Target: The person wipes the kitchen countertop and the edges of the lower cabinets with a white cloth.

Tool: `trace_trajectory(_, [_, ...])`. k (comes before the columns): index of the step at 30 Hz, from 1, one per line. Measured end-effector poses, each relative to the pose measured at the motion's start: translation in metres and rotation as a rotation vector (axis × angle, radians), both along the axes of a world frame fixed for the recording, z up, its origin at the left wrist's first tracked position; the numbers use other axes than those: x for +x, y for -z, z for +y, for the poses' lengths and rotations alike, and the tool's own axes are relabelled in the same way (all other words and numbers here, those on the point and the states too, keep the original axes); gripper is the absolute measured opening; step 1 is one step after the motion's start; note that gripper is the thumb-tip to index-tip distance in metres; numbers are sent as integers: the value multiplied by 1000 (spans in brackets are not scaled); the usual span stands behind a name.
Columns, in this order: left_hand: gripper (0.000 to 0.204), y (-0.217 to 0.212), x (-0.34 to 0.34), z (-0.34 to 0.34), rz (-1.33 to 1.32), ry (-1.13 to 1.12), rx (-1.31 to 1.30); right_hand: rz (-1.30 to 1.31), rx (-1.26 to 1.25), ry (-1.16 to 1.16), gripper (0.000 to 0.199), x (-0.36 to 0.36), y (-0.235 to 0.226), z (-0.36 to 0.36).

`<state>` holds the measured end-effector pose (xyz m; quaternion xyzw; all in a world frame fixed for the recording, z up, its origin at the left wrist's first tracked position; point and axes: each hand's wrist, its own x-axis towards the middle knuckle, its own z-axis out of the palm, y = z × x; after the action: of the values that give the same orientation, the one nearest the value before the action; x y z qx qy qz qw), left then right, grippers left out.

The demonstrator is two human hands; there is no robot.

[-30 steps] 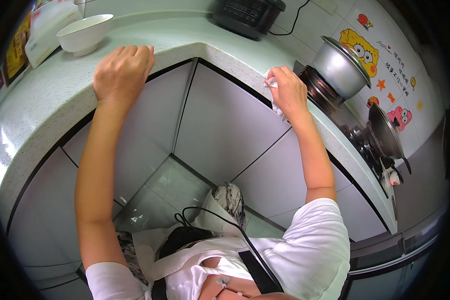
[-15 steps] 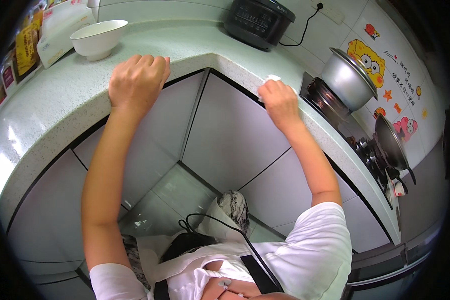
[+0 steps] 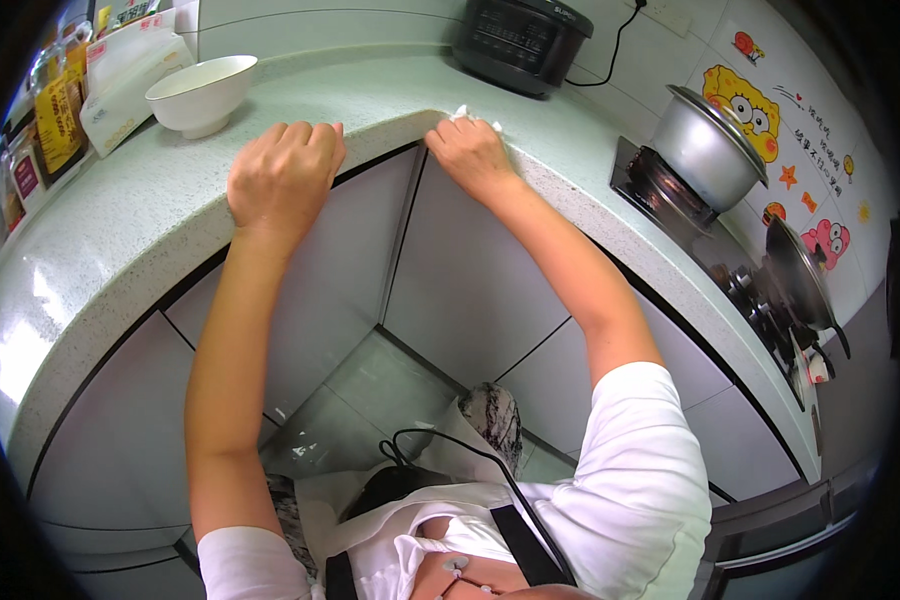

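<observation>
My right hand (image 3: 469,153) is closed on a crumpled white tissue (image 3: 463,113), pressing it on the front edge of the pale speckled countertop (image 3: 370,95) at its inner corner. Only bits of the tissue show past the fingers. To the left, my left hand (image 3: 285,172) rests curled like a fist on the counter's edge, its fingertips hidden; whether it holds anything cannot be seen. Just beyond that hand stands a white bowl (image 3: 202,97).
At far left are a white tissue pack (image 3: 135,85) and several food packages (image 3: 58,115). A black rice cooker (image 3: 523,45) stands at the back. A silver pot (image 3: 710,150) and a dark pan (image 3: 800,270) sit on the stove at right. Grey cabinets (image 3: 470,270) lie below the counter.
My right hand, with the tissue, has slid left along the counter edge to the inner corner. The left hand stays in about the same place on the counter; the whole view has shifted slightly.
</observation>
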<state>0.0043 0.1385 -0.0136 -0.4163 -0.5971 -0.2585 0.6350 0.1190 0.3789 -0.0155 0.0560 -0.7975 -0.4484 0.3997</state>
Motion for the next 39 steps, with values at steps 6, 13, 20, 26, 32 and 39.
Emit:
trace_trajectory(6, [35, -2, -2, -6, 38, 6, 19, -30, -48, 126, 8, 88, 2, -17])
trace_trajectory(13, [36, -2, -1, -5, 29, -7, -22, -69, -64, 258, 11, 189, 4, -29])
trace_trajectory(20, [36, -2, -2, -1, 15, -18, -1, -208, -503, 341, 14, 206, 3, -57])
trace_trajectory(26, [36, -3, 0, -2, 10, -35, -27, -156, -700, 281, 23, 180, -34, -67])
trace_trajectory(32, [35, -4, 2, 0, 13, -14, -14, 156, -380, 100, 14, 113, -38, -19])
trace_trajectory(39, [35, -1, 0, -3, 3, -33, -19, 224, -253, 26, 24, 90, -28, -16])
